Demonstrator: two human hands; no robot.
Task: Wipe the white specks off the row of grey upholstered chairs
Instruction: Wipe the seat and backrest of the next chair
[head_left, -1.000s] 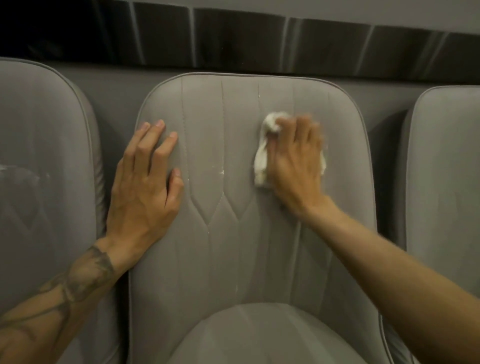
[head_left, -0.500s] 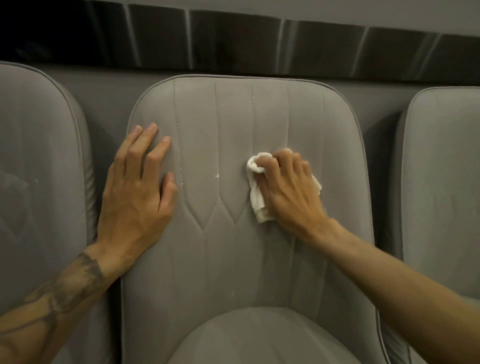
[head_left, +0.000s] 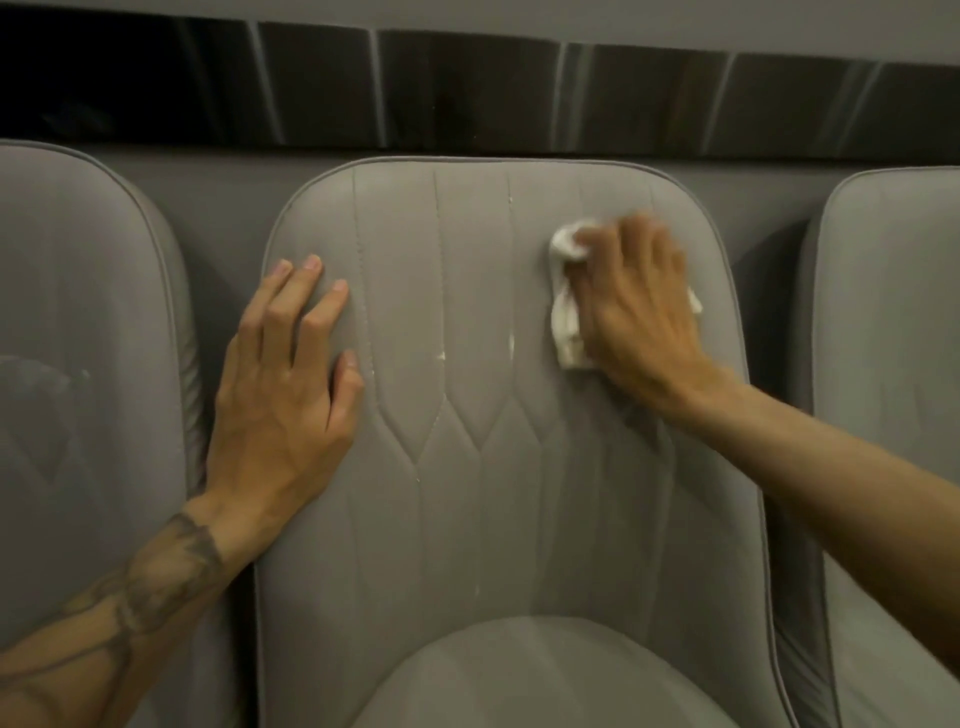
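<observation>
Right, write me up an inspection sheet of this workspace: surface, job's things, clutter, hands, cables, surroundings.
Surface: middle chair backrest, grey upholstery with stitched seams.
Job's things: white specks sit along the centre seams, left of the white cloth, which is bunched on the upper right of the backrest.
Clutter: nothing seen.
Hands: left hand rests flat on the backrest's left edge; right hand, motion-blurred, holds the cloth against the backrest.
Cables: nothing seen.
Surroundings: left chair and right chair flank it; dark glossy panel runs above.
</observation>
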